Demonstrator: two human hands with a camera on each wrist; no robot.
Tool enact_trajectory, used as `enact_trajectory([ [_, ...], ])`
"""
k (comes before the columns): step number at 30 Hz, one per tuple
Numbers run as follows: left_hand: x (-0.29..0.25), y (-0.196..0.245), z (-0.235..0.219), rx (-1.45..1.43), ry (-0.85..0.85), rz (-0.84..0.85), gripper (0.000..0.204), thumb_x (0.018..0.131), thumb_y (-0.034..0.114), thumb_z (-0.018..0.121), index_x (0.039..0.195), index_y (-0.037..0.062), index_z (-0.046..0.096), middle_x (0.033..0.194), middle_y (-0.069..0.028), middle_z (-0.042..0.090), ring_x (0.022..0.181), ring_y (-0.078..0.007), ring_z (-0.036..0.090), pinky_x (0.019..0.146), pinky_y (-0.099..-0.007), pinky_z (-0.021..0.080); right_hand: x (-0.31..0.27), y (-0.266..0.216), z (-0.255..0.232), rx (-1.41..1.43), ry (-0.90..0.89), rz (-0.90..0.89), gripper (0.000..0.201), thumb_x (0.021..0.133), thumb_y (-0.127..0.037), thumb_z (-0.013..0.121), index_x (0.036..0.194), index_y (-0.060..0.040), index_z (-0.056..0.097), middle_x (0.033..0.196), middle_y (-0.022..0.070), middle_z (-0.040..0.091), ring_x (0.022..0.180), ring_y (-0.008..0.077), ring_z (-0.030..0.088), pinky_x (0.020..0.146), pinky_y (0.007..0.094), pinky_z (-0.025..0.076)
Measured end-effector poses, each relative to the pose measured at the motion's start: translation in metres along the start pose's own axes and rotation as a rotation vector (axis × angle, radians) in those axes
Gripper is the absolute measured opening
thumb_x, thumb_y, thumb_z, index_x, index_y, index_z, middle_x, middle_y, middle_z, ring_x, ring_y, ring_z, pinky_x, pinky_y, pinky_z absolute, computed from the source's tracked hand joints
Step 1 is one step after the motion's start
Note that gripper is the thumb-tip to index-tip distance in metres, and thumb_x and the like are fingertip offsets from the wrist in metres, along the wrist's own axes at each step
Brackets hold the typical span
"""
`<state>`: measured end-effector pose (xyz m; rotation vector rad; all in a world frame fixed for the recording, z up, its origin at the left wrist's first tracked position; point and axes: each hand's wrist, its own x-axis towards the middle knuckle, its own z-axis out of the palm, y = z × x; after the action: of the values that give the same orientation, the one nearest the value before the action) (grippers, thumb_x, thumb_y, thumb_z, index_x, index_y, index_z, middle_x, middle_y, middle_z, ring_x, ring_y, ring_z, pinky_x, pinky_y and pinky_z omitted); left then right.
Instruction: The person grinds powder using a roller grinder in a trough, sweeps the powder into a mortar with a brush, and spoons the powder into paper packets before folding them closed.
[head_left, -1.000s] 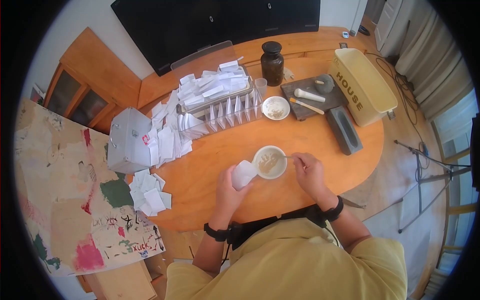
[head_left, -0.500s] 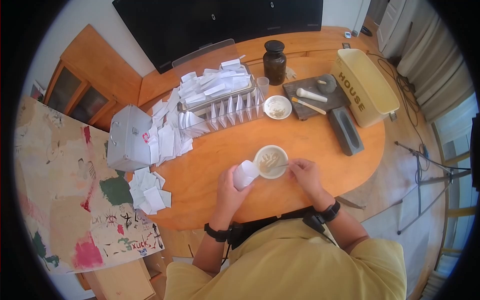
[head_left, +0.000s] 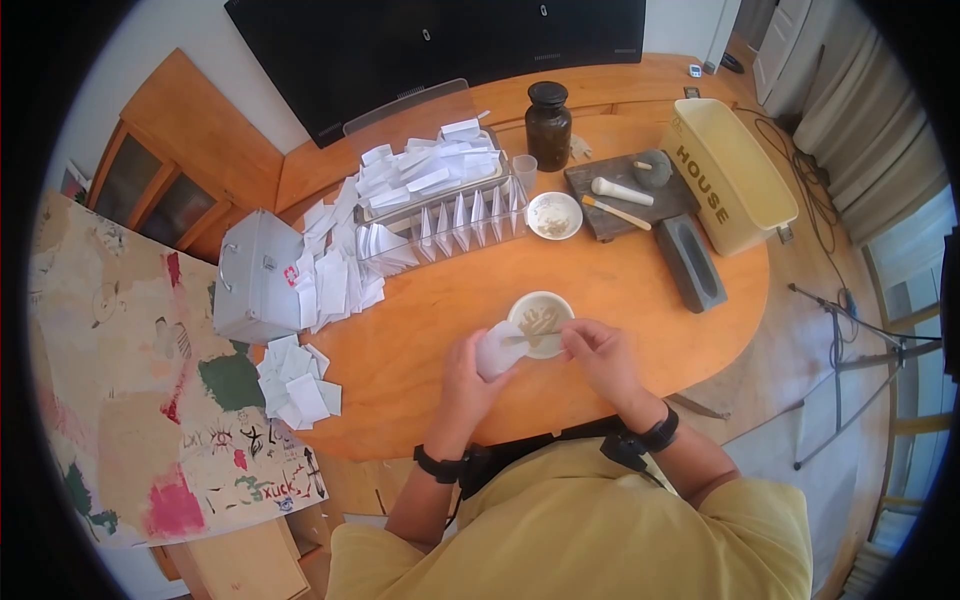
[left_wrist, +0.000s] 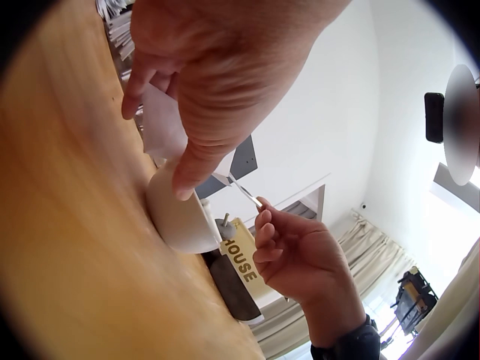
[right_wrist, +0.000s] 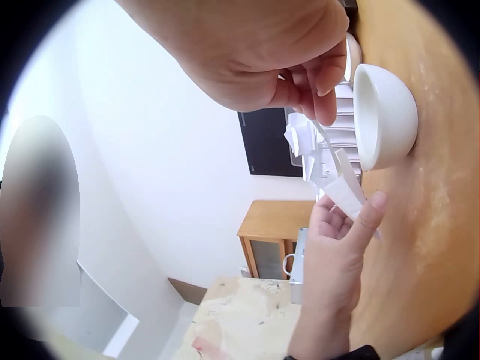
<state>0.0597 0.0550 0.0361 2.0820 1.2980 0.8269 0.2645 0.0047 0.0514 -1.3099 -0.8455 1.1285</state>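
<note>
My left hand (head_left: 470, 385) holds a folded white paper packet (head_left: 497, 352) beside a white bowl (head_left: 543, 297) with pale powder in it. Between thumb and fingers, my right hand (head_left: 603, 362) pinches a thin spatula, whose tip reaches the packet's mouth above the bowl's left side. In the right wrist view the spatula (right_wrist: 324, 137) slants down to the opening of the packet (right_wrist: 346, 196). The left wrist view shows the bowl (left_wrist: 178, 214) just past my left thumb.
Behind stand a rack of folded papers (head_left: 440, 240), a dark jar (head_left: 548, 128), a second bowl (head_left: 554, 216), a board with pestle and brush (head_left: 617, 211), a grey trough (head_left: 690, 264) and a yellow HOUSE bin (head_left: 740, 180). Loose papers and a silver case (head_left: 258, 275) are at left.
My right hand has moved left, carrying the spatula from the bowl to the packet's mouth. The packet has tilted toward the bowl.
</note>
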Motion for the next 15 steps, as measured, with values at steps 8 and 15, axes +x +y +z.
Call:
enact_trajectory([
  [8,-0.004,-0.003,0.003,-0.041,0.001,-0.096,0.069,0.065,0.017,0.085,0.122,0.0016,0.048,0.116,-0.0165,0.056,0.106,-0.0296,0.056,0.09,-0.0381,0.046,-0.005,-0.02,0.0,-0.507,0.032,-0.45,0.013,0.088,-0.002,0.06,0.099,-0.0005,0.068,0.079,0.0123,0.066,0.064,0.0156,0.062,0.058,0.0254,0.048],
  [15,-0.001,-0.007,0.005,-0.434,0.049,-0.294,0.067,0.071,0.018,0.083,0.121,-0.0009,0.043,0.116,-0.0125,0.054,0.105,-0.0189,0.054,0.091,-0.0335,0.045,0.012,0.008,-0.019,-0.294,0.121,-0.026,0.016,0.092,-0.005,0.057,0.101,0.0038,0.066,0.079,0.0075,0.069,0.065,0.0092,0.061,0.057,0.0237,0.048],
])
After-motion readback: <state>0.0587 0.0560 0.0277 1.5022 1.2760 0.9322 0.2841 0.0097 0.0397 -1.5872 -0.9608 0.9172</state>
